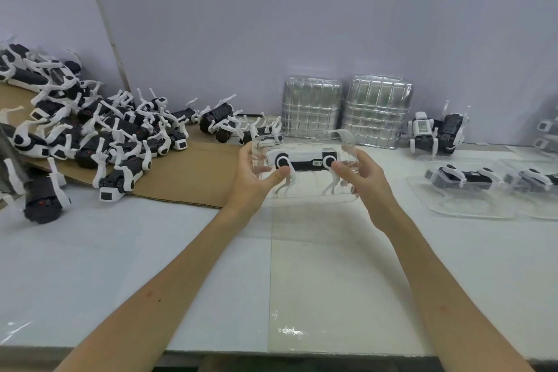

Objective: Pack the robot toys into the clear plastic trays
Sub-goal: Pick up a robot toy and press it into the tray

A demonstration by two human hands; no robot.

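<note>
Robot toys (90, 130) lay heaped at nine o'clock. At twelve, your left hand (256, 174) clamped one end of the clear tray (344, 134), thumb on the robot toy (305, 161) inside; your right hand (363, 180) clamped the other. Even thumb pressure would probably have seated it squarely.

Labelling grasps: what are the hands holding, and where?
One clear plastic tray holding a white-and-black robot toy: left hand grips its left end, right hand its right end.
</note>
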